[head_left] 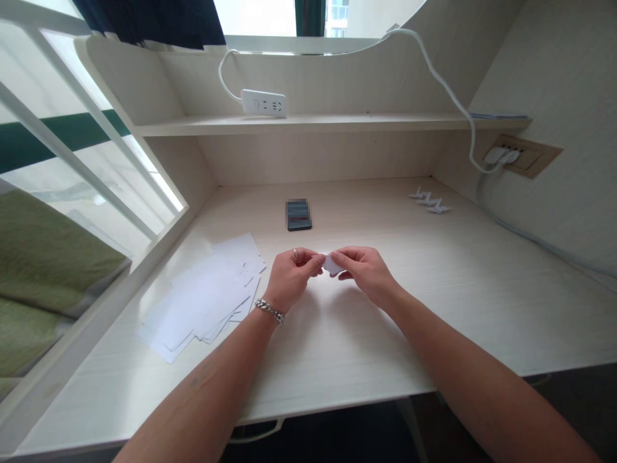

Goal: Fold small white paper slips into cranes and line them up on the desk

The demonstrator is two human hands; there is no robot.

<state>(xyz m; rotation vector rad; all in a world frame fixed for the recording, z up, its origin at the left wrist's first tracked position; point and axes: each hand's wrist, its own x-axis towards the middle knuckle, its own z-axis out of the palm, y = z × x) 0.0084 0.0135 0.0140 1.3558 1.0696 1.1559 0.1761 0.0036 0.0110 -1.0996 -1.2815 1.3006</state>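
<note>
My left hand [292, 271] and my right hand [365, 270] meet over the middle of the pale desk [434, 308]. Between their fingertips they pinch a small folded piece of white paper [332, 264], held just above the desk top. A ring shows on a left finger and a metal bracelet [270, 311] circles the left wrist. Both hands have their fingers closed on the paper.
A loose pile of white paper sheets [207, 296] lies left of the hands. A dark phone [298, 215] lies further back. Small folded paper figures [430, 200] sit at the back right. A power strip [263, 103] rests on the shelf; its cable runs to a wall socket [511, 155].
</note>
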